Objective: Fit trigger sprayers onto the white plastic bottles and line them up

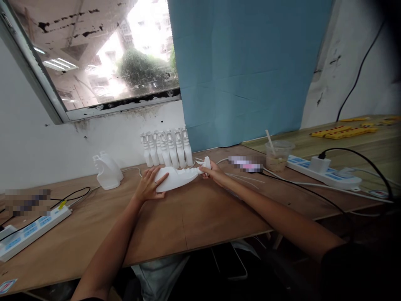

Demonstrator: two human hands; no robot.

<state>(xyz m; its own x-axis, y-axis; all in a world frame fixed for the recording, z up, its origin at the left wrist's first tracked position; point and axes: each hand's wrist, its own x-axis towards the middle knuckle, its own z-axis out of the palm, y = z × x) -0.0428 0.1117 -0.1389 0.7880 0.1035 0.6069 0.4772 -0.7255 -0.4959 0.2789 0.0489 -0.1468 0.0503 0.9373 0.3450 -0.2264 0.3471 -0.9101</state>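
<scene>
A white plastic bottle lies on its side in the air just above the brown table, its neck toward the right. My left hand is wrapped round the bottle's base end, with a ring on one finger. At the neck, my right hand grips the white spray head with its fingers. Several white bottles with spray heads stand upright in a group by the wall. To the left stand white bottles without spray heads.
White power strips lie at the left and right, with cables across the table. A plastic cup with a straw stands at the right, beside a blurred phone. Yellow pieces lie farther back.
</scene>
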